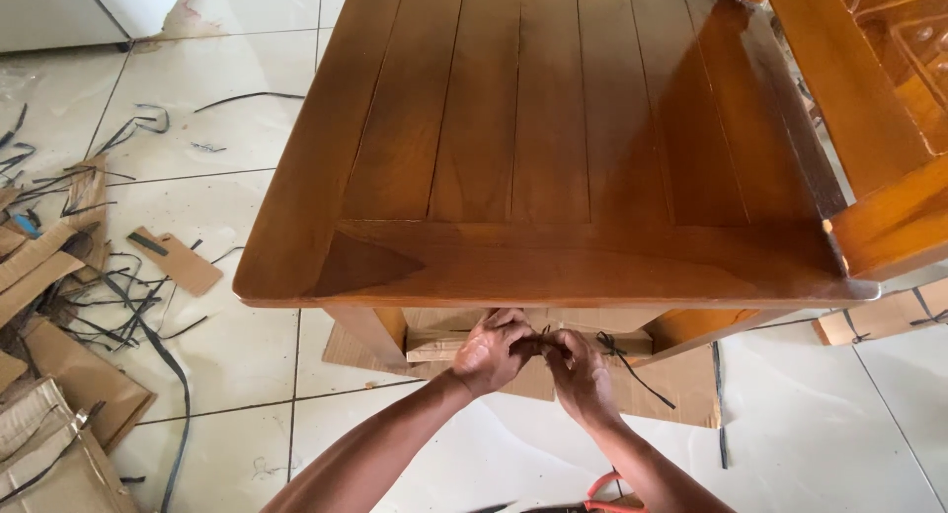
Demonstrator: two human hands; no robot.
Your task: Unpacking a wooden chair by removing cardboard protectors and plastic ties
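Observation:
A varnished brown wooden table (553,177) with a slatted top fills the middle of the head view. Under its near edge, both hands meet at a strip of cardboard (434,347) wrapped on the table's frame. My left hand (494,352) and my right hand (578,373) pinch a thin black strap (632,367) where it is knotted on the cardboard. The strap's loose end trails down to the right. The table's edge hides the upper part of the cardboard.
Cardboard scraps (59,404) and cut black straps (128,296) litter the white tiled floor at left. A flat cardboard sheet (681,394) lies under the table. Red-handled cutters (607,493) lie by my right forearm. More wooden furniture (879,98) stands at right.

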